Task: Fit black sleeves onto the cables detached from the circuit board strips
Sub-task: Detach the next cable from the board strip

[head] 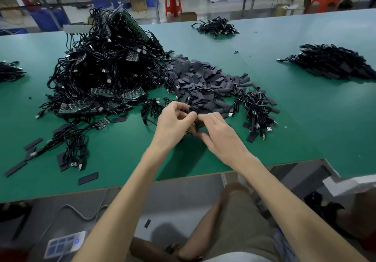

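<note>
My left hand [175,123] and my right hand [218,133] meet over the green table [305,119], fingers curled around a small black cable piece [193,110] between them; most of it is hidden by the fingers. Just behind the hands lies a heap of flat black sleeves [205,82]. A big tangle of black cables with green circuit board strips [105,72] rises at the left. A small bunch of loose cables [257,109] lies to the right of my hands.
Finished cable piles lie at the far right [333,62], the back [216,27] and the left edge [9,70]. Stray sleeves [88,178] dot the near left of the table. A person sits on an orange stool [325,1] beyond.
</note>
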Motion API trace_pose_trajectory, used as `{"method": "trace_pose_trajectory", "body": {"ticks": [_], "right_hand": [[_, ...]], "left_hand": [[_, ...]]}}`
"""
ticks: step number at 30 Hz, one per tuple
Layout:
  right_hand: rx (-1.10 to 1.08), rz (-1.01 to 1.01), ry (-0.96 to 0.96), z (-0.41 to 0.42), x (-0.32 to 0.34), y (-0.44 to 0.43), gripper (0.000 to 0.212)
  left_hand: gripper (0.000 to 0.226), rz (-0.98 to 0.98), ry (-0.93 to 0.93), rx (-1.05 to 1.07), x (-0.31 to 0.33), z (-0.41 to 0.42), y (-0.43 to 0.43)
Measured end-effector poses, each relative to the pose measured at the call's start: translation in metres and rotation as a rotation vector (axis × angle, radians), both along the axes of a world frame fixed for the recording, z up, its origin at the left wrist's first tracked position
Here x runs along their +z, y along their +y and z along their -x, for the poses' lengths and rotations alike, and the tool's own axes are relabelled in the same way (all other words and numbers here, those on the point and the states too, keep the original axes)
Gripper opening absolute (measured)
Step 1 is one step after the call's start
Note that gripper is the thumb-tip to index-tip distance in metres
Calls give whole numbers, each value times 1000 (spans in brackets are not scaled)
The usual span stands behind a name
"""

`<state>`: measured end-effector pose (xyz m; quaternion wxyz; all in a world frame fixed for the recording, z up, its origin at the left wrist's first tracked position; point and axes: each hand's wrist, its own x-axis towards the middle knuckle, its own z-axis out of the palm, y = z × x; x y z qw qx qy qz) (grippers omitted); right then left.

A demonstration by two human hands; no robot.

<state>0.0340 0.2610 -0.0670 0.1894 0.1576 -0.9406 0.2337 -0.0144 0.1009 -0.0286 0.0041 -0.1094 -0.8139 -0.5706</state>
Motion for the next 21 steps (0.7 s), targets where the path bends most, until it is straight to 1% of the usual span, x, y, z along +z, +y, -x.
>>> {"method": "trace_pose_trajectory", "body": {"ticks": [3, 5, 6, 8, 10, 12, 15, 21], "right_hand": [[-45, -7, 46, -1, 0, 1, 16], [-76, 21, 70, -2, 0, 0, 11], [-81, 27, 77, -2, 1, 0, 10], [-91, 41, 90, -3, 0, 0, 7], [-101, 58, 97, -3, 1, 0, 10], [-102, 59, 102, -3, 2, -2, 16], [-90, 60, 89, -3, 3, -3, 21], [-105, 83, 112, -8, 8, -4, 17]], "left_hand": [[20, -53, 22, -19, -4, -5, 2], [18, -32, 126, -16, -6, -8, 1], [18, 33, 203, -22, -7, -9, -2], [21, 243, 354, -65, -9, -10, -8], [29, 420, 435, -109, -12, -11, -14], [33, 492, 480, -99, -16, -13, -17], [29, 504, 555, -24, -21, -15, -17], [20, 439, 602, 94, -32, -20, -9]]}}
